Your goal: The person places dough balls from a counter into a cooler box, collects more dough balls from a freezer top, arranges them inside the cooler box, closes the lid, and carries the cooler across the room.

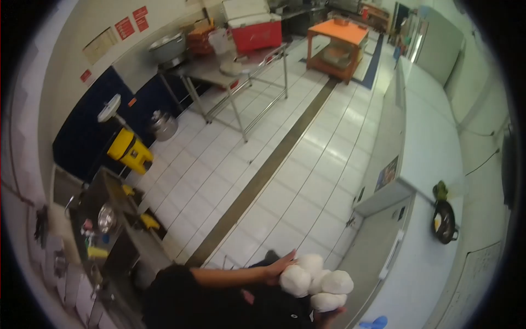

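Note:
Several white, rounded lumps (296, 281) that look like dough balls are clustered together in front of my dark clothing, at the bottom of the head view. My left hand (279, 268) presses against the left side of the cluster, its fingers along the outer lumps. Beneath the lower right lump, my right hand (330, 316) supports the cluster from below; most of its fingers are hidden. The lumps touch one another and are held above the floor, beside a white freezer-like cabinet (378, 263).
On the right runs a long white counter (419, 247) with a dark pan (445, 222) and a blue object (374, 322). A sink unit (145, 247) stands left. Ahead are a steel table (205, 68), a yellow mop bucket (130, 151) and an orange table (338, 32).

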### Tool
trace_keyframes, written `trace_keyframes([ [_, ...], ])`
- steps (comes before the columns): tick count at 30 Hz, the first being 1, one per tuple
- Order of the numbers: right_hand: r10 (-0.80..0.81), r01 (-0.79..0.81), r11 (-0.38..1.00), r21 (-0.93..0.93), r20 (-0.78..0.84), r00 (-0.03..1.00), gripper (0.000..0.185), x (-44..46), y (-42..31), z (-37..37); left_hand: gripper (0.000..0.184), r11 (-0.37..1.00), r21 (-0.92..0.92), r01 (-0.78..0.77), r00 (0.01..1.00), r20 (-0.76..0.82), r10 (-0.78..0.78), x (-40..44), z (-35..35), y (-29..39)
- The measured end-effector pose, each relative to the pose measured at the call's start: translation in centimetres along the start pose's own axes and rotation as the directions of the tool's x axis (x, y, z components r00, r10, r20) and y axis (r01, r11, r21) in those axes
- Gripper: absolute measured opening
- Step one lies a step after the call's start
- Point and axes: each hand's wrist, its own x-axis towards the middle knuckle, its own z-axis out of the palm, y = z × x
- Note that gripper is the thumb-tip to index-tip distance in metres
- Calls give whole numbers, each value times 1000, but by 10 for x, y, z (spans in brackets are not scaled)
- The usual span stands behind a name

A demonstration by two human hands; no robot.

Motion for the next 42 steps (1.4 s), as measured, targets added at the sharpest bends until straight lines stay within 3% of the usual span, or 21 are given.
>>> trace_keyframes([
  [3,106,-94,993,-71,187,977,85,82,22,81,78,992,-7,-124,982,-147,121,-19,-37,75],
  [4,155,-131,985,-111,254,955,86,115,36,95,73,983,-34,-178,977,-126,173,-22,-62,94],
  [8,295,-261,949,-174,212,932,76,172,14,320,67,906,-113,-407,911,-124,394,-23,-138,172],
  [13,515,-409,844,-348,310,799,76,330,34,438,68,849,-295,-439,888,-285,360,-11,-177,316],
  [16,512,-433,859,-274,442,737,73,448,48,514,69,816,-239,-527,833,-339,438,14,-207,434],
  [18,547,-455,837,-306,411,729,74,510,40,587,69,815,-232,-531,807,-431,403,22,-215,515],
  [20,617,-548,787,-284,392,682,76,561,19,659,68,767,-269,-583,791,-406,458,28,-218,591],
  [22,623,-533,781,-325,372,688,79,611,6,726,67,672,-334,-661,748,-360,557,39,-225,664],
  [24,681,-653,728,-209,340,649,78,673,2,783,67,623,-347,-701,713,-344,611,50,-236,743],
  [26,663,-644,741,-191,358,657,76,742,12,825,66,584,-358,-728,684,-341,644,64,-254,820],
  [28,621,-725,688,43,483,618,73,813,25,879,64,574,-358,-737,676,-373,635,78,-282,901],
  [29,619,-721,693,26,491,613,73,848,31,910,64,561,-360,-745,666,-366,650,87,-301,941],
  [32,553,-672,739,47,528,645,68,943,44,1001,63,466,-416,-781,609,-342,715,106,-346,1059],
  [34,550,-662,741,108,468,692,65,1009,44,1086,63,376,-495,-783,519,-188,834,99,-361,1161],
  [35,544,-683,714,155,492,680,64,1042,38,1132,64,350,-506,-789,484,-160,860,97,-370,1211],
  [36,503,-632,775,-10,616,606,64,1085,33,1161,65,326,-515,-793,457,-149,877,88,-377,1253],
  [37,528,-662,748,-48,648,549,68,1115,17,1210,65,290,-537,-792,424,-144,894,73,-375,1298],
  [39,587,-772,635,39,626,514,79,1160,-25,1326,65,226,-470,-853,356,-207,911,40,-369,1391],
  [40,556,-731,641,-233,798,233,73,1201,-35,1373,64,202,-384,-901,321,-277,906,27,-369,1434],
  [41,436,-390,861,-326,868,239,69,1218,-44,1425,63,148,-290,-946,232,-282,931,8,-360,1481],
  [42,305,133,930,-343,922,240,68,1236,-52,1476,62,92,-201,-975,148,-285,947,-8,-354,1527],
])
